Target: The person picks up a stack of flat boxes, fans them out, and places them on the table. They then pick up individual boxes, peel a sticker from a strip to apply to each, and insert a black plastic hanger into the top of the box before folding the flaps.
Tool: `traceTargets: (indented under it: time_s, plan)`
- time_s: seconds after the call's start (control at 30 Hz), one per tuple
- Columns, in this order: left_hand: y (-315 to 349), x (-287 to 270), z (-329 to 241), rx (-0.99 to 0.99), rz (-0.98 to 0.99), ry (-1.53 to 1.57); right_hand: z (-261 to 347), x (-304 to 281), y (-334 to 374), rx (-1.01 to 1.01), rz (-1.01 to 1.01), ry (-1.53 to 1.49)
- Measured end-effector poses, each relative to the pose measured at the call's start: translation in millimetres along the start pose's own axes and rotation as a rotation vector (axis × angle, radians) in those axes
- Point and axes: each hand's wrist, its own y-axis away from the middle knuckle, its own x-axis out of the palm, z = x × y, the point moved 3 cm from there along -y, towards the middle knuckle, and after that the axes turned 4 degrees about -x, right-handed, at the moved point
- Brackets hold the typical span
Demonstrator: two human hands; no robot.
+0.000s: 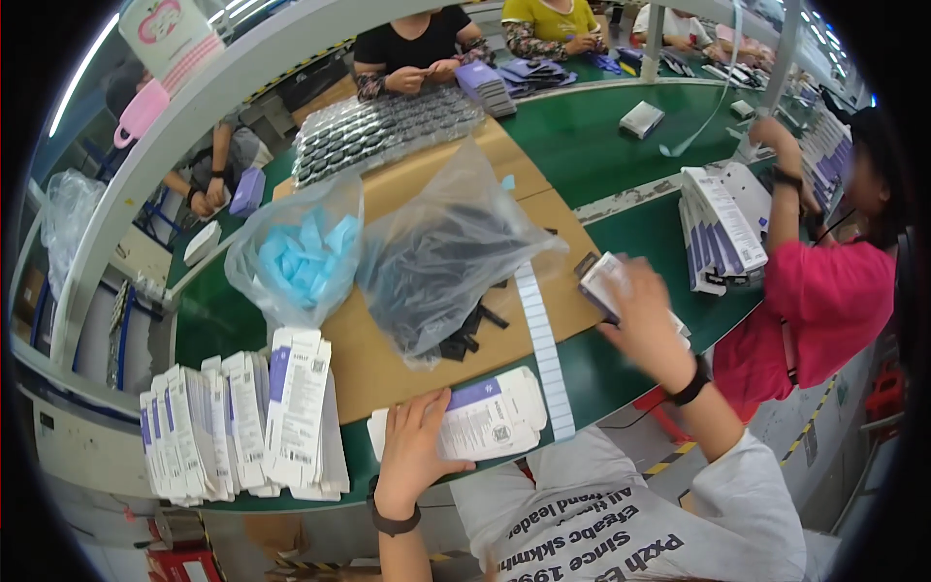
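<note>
My left hand (419,448) lies with its fingers stretched out over a flat white and purple carton (490,417) at the table's near edge. In my right hand (648,320), a small white and purple box (603,281) is gripped, and its dark end faces up and left. Part of that box is hidden under the fingers, which are slightly blurred. Between the hands runs a white strip of labels (543,349). Ahead sits a clear plastic bag (436,252) of dark pieces, with several small black pieces (465,335) loose beside it.
Flat cartons (233,422) stand stacked at left. A bag of light blue pieces (308,252) and trays of round black parts (388,131) rest on cardboard (553,228). More cartons (718,233) stand at right, near a person in pink (824,281). Other people work across the green table (592,145).
</note>
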Motion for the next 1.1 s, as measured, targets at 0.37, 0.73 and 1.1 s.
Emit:
traceTargets:
  time_s: [0.37,0.73,1.1]
  plan:
    - [-1,-18,10,0.005,-0.030,0.040,102,75,-80,-0.059,0.076,-0.354]
    - [26,-31,-11,-0.145,-0.316,0.100,80,-24,-61,0.144,0.078,-0.960]
    - [25,-28,-36,-0.134,-0.308,0.142,93,-28,-30,0.287,0.629,-1.471]
